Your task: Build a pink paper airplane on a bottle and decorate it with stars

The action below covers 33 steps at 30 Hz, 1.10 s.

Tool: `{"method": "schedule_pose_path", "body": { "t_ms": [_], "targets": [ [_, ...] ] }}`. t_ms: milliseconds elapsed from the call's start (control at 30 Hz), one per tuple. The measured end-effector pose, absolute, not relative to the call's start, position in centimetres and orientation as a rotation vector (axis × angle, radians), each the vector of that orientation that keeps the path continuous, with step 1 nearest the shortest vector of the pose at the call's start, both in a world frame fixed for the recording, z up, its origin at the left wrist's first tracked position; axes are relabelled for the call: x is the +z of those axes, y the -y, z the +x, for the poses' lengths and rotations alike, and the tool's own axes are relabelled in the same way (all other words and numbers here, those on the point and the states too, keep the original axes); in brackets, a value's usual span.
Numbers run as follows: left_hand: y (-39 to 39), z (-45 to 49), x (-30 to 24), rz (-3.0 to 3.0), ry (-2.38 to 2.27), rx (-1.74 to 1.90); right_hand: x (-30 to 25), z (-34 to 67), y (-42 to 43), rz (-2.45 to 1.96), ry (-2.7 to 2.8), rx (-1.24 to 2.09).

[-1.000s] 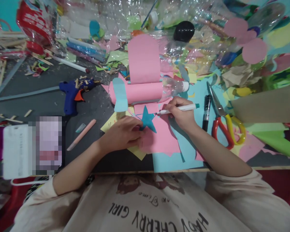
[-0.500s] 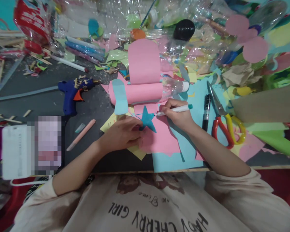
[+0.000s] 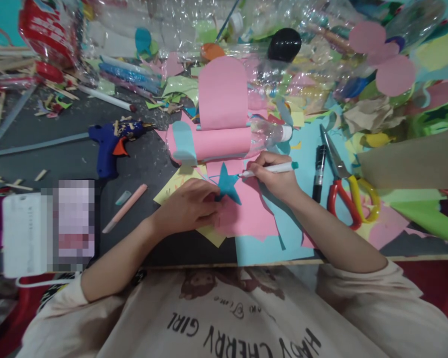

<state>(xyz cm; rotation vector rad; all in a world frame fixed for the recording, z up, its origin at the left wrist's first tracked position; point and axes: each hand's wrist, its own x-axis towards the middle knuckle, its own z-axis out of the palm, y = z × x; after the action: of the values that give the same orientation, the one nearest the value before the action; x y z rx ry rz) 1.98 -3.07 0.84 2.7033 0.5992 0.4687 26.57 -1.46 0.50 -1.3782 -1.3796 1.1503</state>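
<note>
A teal paper star (image 3: 228, 184) lies on a pink paper sheet (image 3: 252, 211). My left hand (image 3: 189, 205) presses on the star's lower left point with closed fingers. My right hand (image 3: 274, 175) grips a white marker with a teal end (image 3: 274, 169), its tip touching the pink sheet at the star's right point. Just behind stands a plastic bottle wrapped in pink paper (image 3: 224, 141) with a light blue strip and an upright pink flap.
A blue glue gun (image 3: 110, 141) lies to the left. A black marker (image 3: 319, 166) and red-and-yellow scissors (image 3: 343, 181) lie to the right. A pink stick (image 3: 125, 208) and a white device (image 3: 24, 233) sit near left. Paper scraps and clear bottles crowd the back.
My right hand slid the marker left until its tip reached the star's right point. My left hand stayed on the star.
</note>
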Motion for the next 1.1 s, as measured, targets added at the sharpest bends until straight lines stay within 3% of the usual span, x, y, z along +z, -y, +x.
{"method": "schedule_pose_path", "body": {
  "t_ms": [1100],
  "targets": [
    [3.03,2.05,1.03,2.734,-0.579,0.497,-0.05,26.98,1.52,-1.394,1.391,1.091]
  ]
}}
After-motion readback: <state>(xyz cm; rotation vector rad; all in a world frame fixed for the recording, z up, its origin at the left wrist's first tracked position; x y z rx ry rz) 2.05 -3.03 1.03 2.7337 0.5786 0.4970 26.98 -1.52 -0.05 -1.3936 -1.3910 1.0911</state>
